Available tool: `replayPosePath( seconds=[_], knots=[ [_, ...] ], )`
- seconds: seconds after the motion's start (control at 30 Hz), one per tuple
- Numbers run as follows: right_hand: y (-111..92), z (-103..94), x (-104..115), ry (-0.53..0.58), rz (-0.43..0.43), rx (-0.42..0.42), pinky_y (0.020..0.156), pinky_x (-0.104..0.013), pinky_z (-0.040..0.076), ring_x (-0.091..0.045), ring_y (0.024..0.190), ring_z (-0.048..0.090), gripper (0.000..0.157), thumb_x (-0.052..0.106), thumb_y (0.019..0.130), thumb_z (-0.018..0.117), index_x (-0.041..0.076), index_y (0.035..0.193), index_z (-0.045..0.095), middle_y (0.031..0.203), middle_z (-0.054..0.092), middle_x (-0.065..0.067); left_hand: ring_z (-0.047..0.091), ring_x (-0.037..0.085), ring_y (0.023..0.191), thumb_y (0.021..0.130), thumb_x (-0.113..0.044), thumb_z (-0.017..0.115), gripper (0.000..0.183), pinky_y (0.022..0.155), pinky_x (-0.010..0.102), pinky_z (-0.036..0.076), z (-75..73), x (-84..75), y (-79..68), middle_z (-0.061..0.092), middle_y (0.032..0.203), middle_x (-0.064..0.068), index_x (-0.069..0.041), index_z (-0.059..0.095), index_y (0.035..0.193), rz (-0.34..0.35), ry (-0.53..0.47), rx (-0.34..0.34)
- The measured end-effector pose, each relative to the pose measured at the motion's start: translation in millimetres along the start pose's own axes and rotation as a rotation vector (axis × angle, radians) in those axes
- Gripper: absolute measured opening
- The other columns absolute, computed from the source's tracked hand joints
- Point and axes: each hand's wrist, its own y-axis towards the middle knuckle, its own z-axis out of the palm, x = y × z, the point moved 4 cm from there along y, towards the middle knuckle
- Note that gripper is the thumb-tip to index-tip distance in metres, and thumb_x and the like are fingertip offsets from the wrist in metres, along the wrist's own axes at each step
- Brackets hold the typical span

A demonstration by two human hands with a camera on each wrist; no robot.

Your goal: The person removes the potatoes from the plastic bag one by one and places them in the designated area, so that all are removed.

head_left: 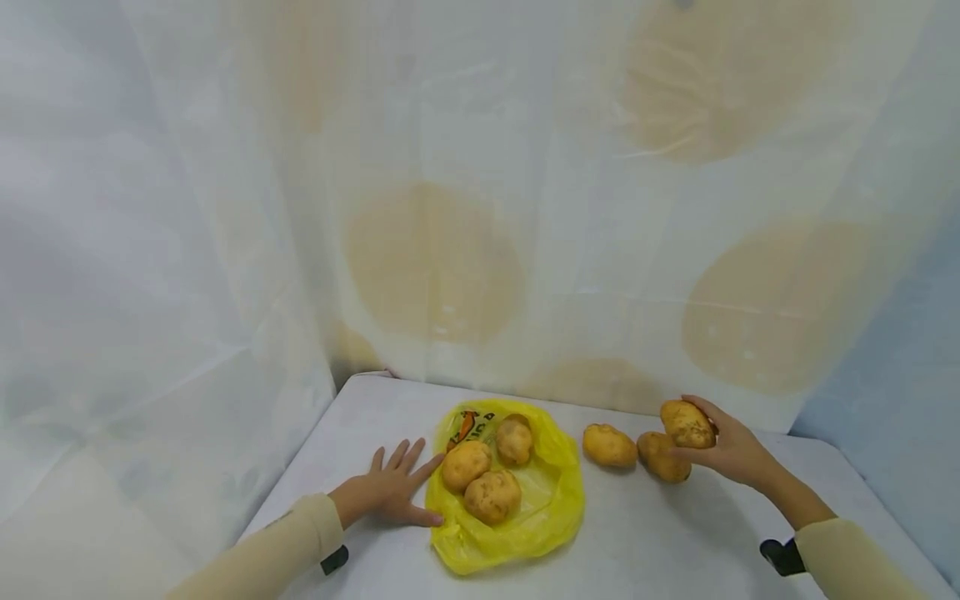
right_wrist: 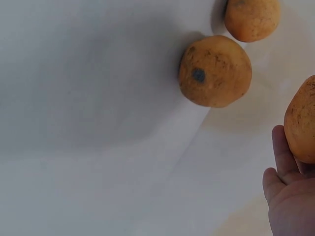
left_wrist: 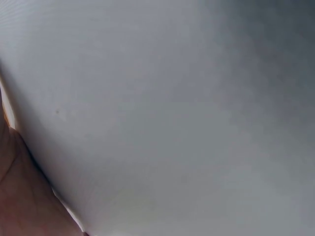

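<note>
My right hand [head_left: 731, 452] grips a potato [head_left: 687, 424] between thumb and fingers, above the table at the right. In the right wrist view the held potato [right_wrist: 302, 120] shows at the right edge. Just under it in the head view lies another potato [head_left: 663, 457], with a third potato [head_left: 609, 446] to its left. My left hand [head_left: 393, 489] is spread with straight fingers on the table, fingertips at the left edge of a yellow plastic bag [head_left: 540, 525]. Three potatoes [head_left: 492, 497] rest on the flattened bag. The left wrist view catches only part of the palm [left_wrist: 29, 196].
The white-covered table [head_left: 637, 550] stands against a pale curtain [head_left: 585, 250] with large tan spots at the back. Curtain material also hangs at the left, and a bluish wall [head_left: 892, 358] rises at the right.
</note>
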Motion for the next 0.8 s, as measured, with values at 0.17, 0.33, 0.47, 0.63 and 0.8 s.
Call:
replayPosePath(
  seconds=[0.17,0.33,0.47,0.63,0.8],
  knots=[
    [-1.2,-4.6,-10.0,-0.021,0.031,-0.007,0.071,-0.034,0.051,-0.033,0.102,0.06,0.098,0.035,0.081,0.081,0.005,0.154,0.024,0.133,0.05,-0.03,0.007,0.042,0.152,0.071,-0.091,0.048,0.109,0.116,0.071,0.003,4.2,1.8,2.9,0.002,0.168,0.012,-0.034,0.017,0.159,-0.005,-0.022,0.01],
    [-3.3,-6.7,-26.5,-0.047,0.046,-0.028,0.071,-0.035,0.05,-0.034,0.1,0.059,0.098,0.035,0.08,0.082,0.002,0.153,0.025,0.132,0.05,-0.032,0.006,0.042,0.152,0.07,-0.092,0.048,0.11,0.115,0.072,0.003,6.6,4.9,7.5,0.001,0.168,0.013,-0.035,0.016,0.159,0.002,-0.017,0.002],
    [-6.1,-10.2,-33.5,-0.049,0.063,-0.041,0.07,-0.034,0.049,-0.036,0.101,0.059,0.099,0.035,0.081,0.082,-0.002,0.152,0.024,0.132,0.049,-0.034,0.006,0.042,0.152,0.069,-0.092,0.048,0.11,0.115,0.071,0.002,6.4,4.6,8.4,0.001,0.168,0.012,-0.035,0.016,0.159,-0.001,-0.017,-0.006],
    [-9.1,-11.6,-42.1,-0.044,0.103,-0.029,0.071,-0.035,0.05,-0.037,0.102,0.058,0.101,0.038,0.081,0.081,-0.003,0.152,0.023,0.134,0.047,-0.036,0.006,0.042,0.152,0.069,-0.092,0.048,0.11,0.115,0.072,0.003,5.9,4.3,7.1,0.002,0.168,0.012,-0.035,0.016,0.158,-0.011,-0.017,0.0],
    [-13.3,-12.9,-54.2,-0.058,0.136,-0.029,0.072,-0.037,0.05,-0.039,0.104,0.058,0.104,0.04,0.081,0.081,-0.005,0.152,0.02,0.136,0.044,-0.038,0.006,0.042,0.153,0.07,-0.092,0.048,0.11,0.116,0.071,0.002,4.9,3.4,5.9,0.002,0.168,0.012,-0.035,0.016,0.159,-0.01,-0.021,0.006]
  ],
)
